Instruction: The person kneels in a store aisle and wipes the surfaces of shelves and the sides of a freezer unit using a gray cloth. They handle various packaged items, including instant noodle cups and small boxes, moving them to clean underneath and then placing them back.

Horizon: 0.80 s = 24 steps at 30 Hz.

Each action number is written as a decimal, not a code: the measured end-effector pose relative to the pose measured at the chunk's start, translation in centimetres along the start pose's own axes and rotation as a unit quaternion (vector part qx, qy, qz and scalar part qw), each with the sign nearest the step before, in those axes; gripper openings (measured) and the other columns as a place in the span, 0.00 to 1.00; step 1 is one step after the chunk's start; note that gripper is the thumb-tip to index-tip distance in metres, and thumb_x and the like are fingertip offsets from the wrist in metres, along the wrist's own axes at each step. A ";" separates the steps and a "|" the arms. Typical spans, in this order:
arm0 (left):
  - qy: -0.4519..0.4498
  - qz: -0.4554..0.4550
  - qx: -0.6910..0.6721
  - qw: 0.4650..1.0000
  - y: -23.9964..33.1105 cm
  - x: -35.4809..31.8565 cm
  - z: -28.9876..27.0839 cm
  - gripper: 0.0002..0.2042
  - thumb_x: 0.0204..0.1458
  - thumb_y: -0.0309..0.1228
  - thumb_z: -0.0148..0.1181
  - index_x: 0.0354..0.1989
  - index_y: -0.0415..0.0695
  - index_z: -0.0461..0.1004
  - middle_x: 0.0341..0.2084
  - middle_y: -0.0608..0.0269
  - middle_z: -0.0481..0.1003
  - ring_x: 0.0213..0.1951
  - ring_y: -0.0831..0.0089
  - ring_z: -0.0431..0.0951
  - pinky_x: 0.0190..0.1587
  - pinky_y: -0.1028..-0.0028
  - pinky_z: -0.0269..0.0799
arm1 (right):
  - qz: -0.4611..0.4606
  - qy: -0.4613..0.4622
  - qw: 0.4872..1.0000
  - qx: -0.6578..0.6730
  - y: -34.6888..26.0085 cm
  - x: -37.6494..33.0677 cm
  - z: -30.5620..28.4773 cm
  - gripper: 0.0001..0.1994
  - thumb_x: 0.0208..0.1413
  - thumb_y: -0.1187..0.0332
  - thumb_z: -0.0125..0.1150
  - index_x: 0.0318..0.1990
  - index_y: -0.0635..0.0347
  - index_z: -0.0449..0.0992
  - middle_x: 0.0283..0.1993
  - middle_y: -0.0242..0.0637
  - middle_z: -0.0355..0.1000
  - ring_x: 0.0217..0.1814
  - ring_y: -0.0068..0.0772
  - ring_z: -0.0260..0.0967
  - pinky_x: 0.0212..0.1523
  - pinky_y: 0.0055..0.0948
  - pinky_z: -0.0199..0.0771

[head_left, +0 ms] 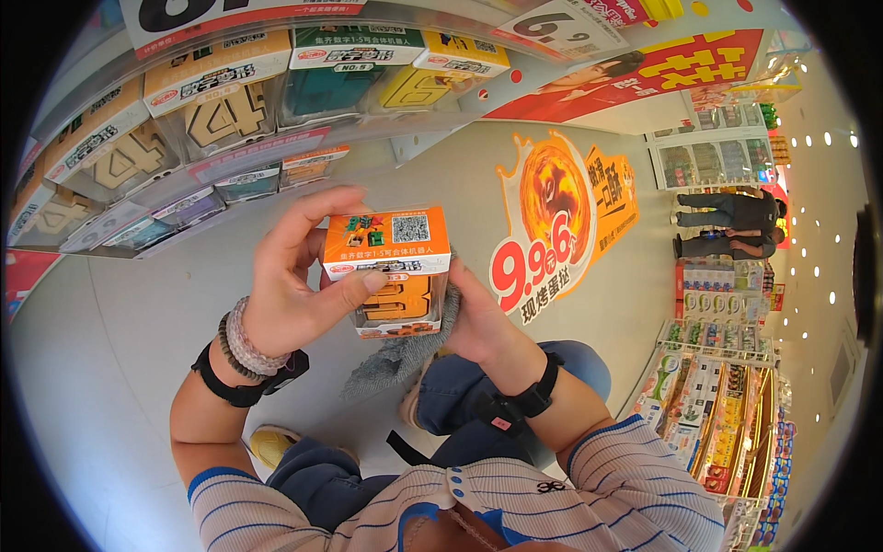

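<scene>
A small toy box (391,267) with an orange card top and a clear front showing an orange figure sits between both hands at the picture's middle. My left hand (294,285) grips it from the left, thumb across the front, fingers curled over the top. My right hand (478,322) holds its right side and underside, together with a grey cloth (400,354) that hangs below the box.
A shelf (184,120) of similar boxed toys in tan, teal and yellow runs across the upper left. An orange floor sticker (556,221) lies to the right. Stocked racks (717,414) stand at the right, where two people (727,221) stand farther off.
</scene>
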<state>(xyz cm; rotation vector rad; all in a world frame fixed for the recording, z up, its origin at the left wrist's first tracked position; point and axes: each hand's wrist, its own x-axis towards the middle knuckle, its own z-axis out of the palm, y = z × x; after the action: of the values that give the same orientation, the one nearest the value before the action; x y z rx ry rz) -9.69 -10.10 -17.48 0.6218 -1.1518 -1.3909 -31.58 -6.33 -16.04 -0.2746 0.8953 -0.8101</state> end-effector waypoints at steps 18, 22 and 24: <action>-0.196 0.004 0.602 0.774 -15.0 -5.6 -4.9 0.21 0.46 0.27 0.63 0.51 0.50 0.68 0.44 0.58 0.68 0.24 0.62 0.77 0.28 0.67 0.76 | -0.208 0.249 0.934 -0.147 -0.7 -0.2 0.1 0.18 0.64 0.62 0.48 0.58 0.57 0.64 0.55 0.34 0.68 0.58 0.33 0.66 0.56 0.39 0.69; -0.245 -0.017 0.622 0.744 -16.4 -5.8 -5.6 0.22 0.46 0.29 0.63 0.52 0.49 0.67 0.46 0.57 0.68 0.24 0.63 0.78 0.27 0.68 0.75 | -0.198 0.201 0.948 -0.149 -0.7 -0.5 0.3 0.17 0.64 0.62 0.49 0.57 0.57 0.65 0.56 0.34 0.68 0.58 0.32 0.66 0.57 0.38 0.68; -0.250 -0.014 0.629 0.736 -16.7 -5.7 -5.7 0.23 0.46 0.31 0.63 0.53 0.49 0.67 0.48 0.57 0.68 0.24 0.63 0.78 0.27 0.69 0.75 | -0.200 0.212 0.946 -0.143 -0.6 -0.4 0.4 0.17 0.64 0.62 0.49 0.57 0.57 0.65 0.56 0.33 0.68 0.58 0.32 0.66 0.57 0.38 0.67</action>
<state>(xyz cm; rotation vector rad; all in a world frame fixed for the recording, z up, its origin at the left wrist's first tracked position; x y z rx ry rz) -10.66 -8.80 -35.98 1.2128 -2.5527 -0.5899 -31.70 -6.47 -15.24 -0.5631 1.3933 -1.1402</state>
